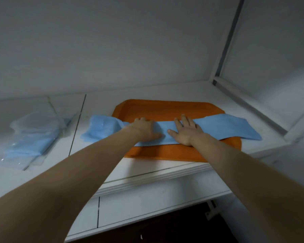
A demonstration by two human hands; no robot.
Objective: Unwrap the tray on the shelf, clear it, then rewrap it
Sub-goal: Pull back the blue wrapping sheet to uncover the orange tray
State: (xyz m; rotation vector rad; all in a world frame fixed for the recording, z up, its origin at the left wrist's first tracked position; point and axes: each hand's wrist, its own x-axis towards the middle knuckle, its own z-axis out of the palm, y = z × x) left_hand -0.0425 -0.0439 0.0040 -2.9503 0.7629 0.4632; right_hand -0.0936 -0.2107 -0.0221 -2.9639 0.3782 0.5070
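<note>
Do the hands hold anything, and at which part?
Nothing is held: the left hand and right hand lie flat on the middle of the blue wrap across the orange tray.

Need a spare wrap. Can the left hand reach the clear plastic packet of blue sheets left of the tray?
Probably yes: the left hand rests flat on the blue cloth strip, gripping nothing; only the strip's bunched end lies between it and the clear plastic packet.

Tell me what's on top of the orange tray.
A blue cloth lies across the tray, left hand and right hand pressing it. The tray floor beneath it is hidden.
</note>
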